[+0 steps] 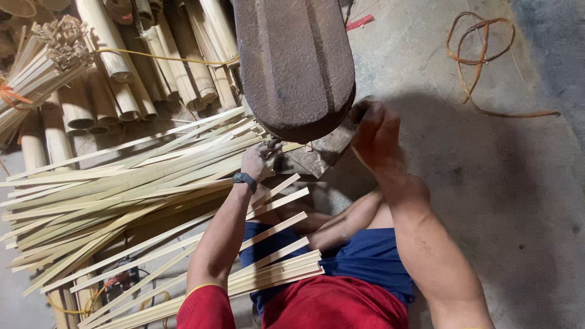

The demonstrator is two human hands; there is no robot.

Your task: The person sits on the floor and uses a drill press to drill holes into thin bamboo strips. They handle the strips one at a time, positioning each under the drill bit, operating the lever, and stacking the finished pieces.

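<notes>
The bamboo strips (140,183) are pale, dry and matt, with smooth split faces. The metal housing (295,61) is rusty brown, pitted and rough. The floor (518,183) is dull grey concrete, dusty. The wristband (244,180) looks like dark rubber.

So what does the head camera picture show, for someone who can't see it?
A seated person's left hand and right hand work under a rusty brown metal machine housing. Pale split bamboo strips fan out to the left, with cut bamboo poles stacked behind.
</notes>
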